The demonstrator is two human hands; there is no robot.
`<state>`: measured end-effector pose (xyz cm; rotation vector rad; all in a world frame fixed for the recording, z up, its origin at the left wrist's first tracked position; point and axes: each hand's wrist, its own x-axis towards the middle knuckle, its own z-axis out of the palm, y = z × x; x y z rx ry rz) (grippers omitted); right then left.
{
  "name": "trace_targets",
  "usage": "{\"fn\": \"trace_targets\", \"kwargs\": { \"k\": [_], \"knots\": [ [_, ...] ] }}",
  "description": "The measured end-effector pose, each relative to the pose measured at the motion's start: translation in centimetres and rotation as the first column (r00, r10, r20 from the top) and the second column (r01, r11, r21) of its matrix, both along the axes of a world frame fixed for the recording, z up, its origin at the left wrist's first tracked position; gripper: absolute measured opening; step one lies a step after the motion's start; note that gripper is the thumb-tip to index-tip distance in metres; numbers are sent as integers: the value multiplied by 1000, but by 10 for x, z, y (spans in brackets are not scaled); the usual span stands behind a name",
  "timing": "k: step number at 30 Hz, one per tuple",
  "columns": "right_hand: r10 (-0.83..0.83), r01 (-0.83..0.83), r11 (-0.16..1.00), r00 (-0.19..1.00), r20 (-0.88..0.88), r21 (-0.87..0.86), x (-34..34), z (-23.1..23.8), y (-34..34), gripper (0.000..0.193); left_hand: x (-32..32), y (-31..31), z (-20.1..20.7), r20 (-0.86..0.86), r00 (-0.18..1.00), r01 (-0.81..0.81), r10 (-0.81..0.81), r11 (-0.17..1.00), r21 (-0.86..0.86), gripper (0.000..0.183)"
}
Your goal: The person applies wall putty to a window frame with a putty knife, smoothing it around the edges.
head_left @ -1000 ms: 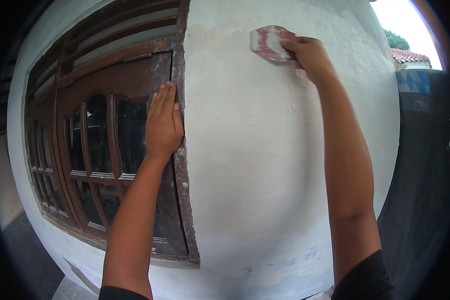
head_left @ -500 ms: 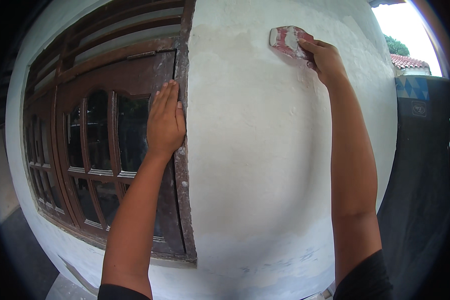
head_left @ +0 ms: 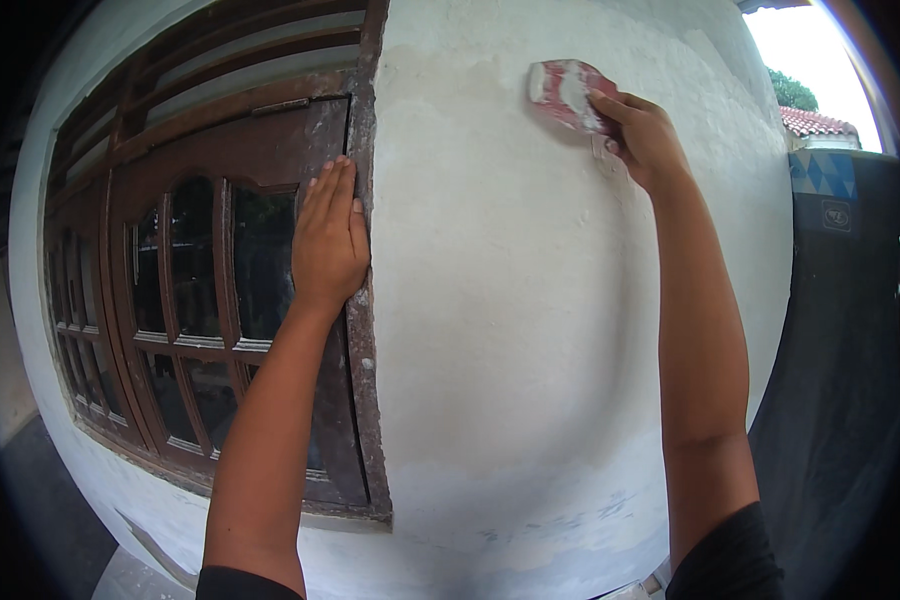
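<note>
My right hand grips a flat red putty scraper smeared with white paste. The scraper is held up against the upper part of the pale plastered wall, its thumb-side end inside my fingers. Lower and to the left, my left hand lies flat with fingers stretched and close together. It rests on the right side of the brown wooden window, beside the frame post, and holds nothing.
Dark glass panes fill the window, with wooden louvre slats above. White specks mark its frame. Bluish-white patches show low on the wall. To the right stands a dark panel with a blue patterned band; a tiled roof lies beyond.
My right hand and the scraper have moved slightly down and to the left along the wall. The left hand stays flat on the window, the view having shifted a little.
</note>
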<state>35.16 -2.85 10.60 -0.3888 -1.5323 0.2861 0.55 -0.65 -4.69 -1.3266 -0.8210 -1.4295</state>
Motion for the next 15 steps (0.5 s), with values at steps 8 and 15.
{"fn": "trace_targets", "kwargs": {
  "k": [8, 15],
  "knots": [
    [-341, 330, 940, 925, 167, 89, -51, -2, -5, 36, -7, -1, -3, -7, 1000, 13, -13, 1000, -12, 45],
    [-55, 42, 986, 995, 78, 160, -68, -6, -11, 34, -3, 0, -1, -9, 1000, -2, 2, 1000, 9, 45]
  ]
}}
